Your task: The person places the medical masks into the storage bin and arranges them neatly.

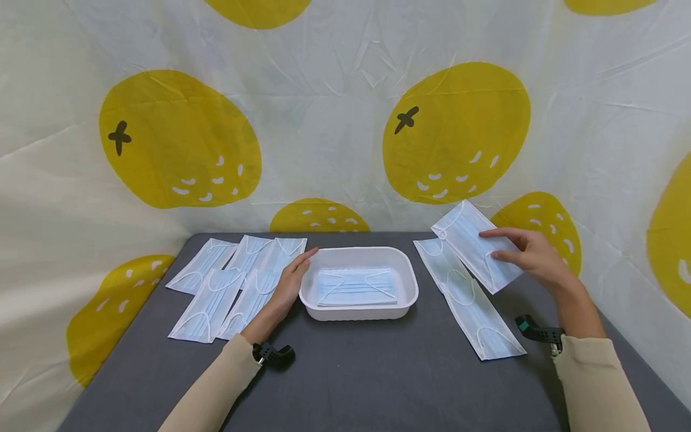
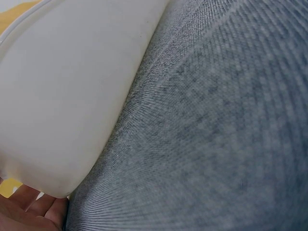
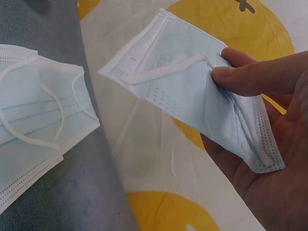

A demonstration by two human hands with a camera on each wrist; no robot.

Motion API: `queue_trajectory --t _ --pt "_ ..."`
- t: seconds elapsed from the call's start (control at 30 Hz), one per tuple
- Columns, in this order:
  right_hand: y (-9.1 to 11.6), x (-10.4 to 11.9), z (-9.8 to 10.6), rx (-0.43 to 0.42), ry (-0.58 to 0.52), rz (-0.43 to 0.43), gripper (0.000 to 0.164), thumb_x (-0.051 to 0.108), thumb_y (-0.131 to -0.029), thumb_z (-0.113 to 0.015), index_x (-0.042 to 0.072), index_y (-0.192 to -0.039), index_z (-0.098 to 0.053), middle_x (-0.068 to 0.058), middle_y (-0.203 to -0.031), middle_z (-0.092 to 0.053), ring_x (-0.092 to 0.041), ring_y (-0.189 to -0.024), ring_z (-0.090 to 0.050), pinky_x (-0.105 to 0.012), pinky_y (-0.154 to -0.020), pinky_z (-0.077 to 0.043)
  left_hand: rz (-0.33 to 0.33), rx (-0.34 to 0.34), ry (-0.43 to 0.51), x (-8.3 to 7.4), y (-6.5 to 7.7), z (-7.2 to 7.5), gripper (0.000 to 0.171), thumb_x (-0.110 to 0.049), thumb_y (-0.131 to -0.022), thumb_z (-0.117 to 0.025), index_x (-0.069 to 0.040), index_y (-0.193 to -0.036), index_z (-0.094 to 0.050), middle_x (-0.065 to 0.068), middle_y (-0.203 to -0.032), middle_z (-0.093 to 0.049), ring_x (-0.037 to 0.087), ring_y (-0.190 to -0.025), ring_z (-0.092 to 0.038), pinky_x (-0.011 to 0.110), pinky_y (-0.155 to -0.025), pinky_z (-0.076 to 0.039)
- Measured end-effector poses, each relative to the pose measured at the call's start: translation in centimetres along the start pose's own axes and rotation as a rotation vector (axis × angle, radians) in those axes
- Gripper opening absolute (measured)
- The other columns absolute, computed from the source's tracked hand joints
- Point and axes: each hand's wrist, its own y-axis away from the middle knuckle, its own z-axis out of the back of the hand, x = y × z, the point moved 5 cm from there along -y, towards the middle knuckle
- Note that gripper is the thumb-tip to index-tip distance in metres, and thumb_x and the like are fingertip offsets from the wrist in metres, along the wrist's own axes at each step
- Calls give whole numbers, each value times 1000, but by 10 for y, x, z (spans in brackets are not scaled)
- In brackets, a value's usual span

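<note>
A light-blue face mask point(image 3: 178, 91) is pinched between the thumb and fingers of my right hand point(image 1: 534, 255), lifted above the right side of the table. Beneath it, other masks point(image 1: 469, 306) lie overlapped in a slanting row. My left hand point(image 1: 291, 282) touches the left end of a white plastic tub point(image 1: 356, 313), its fingers extended along the wall. In the left wrist view those fingers point(image 2: 41, 207) show at the tub's lower corner. Inside the tub lies a flat mask point(image 1: 356, 288) with both ear loops on top; whether more lie under it, I cannot tell.
Several masks point(image 1: 210, 306) overlap on the left part of the table, close to my left forearm. The dark grey tabletop point(image 1: 345, 372) ends at a white curtain point(image 1: 324, 150) printed with yellow fruit, which hangs right behind the tub.
</note>
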Motion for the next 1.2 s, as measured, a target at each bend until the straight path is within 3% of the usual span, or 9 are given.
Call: queue_trajectory --t 0.27,0.6,0.83,0.9,1.03,1.2 --pt "2 9 -7 3 -19 62 34 4 -95 -71 -2 -128 -69 27 -117 -66 -2 -98 -53 -13 -71 -51 -10 -13 -7 3 1 0 43 -28 -113 -38 -22 -154 -50 2 -165 -41 24 -158 -28 50 -131 -17" --pt "1 14 -10 4 -28 64 33 3 -95 -71 -2 -128 -69 28 -118 -66 -1 -95 -56 -17 -65 -55 -9 -8 -5 3 -1 0 44 -27 -113 -37 -19 -155 -49 5 -166 -40 26 -159 -27 53 -131 -15" --pt "-5 19 -8 1 -35 107 32 -1 -94 -71 -3 -126 -70 27 -116 -68 -3 -91 -57 -17 -63 -53 35 10 6 -31 14 -2 46 -19 -113 -36 -9 -157 -44 11 -167 -36 30 -160 -24 53 -131 -14" --pt "-5 20 -9 5 -35 104 33 0 -93 -71 -3 -126 -70 26 -115 -68 -3 -90 -56 -18 -62 -52 40 13 5 -32 15 -2 46 -20 -113 -35 -10 -157 -44 11 -168 -36 30 -160 -24 53 -131 -13" --pt "-5 24 -11 20 -47 97 33 0 -94 -72 -3 -126 -70 24 -114 -69 -6 -84 -57 -20 -59 -53 43 24 2 -29 13 -2 46 -20 -114 -35 -10 -158 -43 11 -168 -35 30 -160 -23 53 -131 -13" --pt "-5 26 -18 33 -72 98 33 0 -94 -72 -3 -127 -69 23 -113 -70 -7 -82 -59 -21 -58 -53 29 -3 8 -8 3 -1 46 -21 -114 -35 -12 -157 -45 10 -168 -36 29 -160 -23 53 -132 -12"
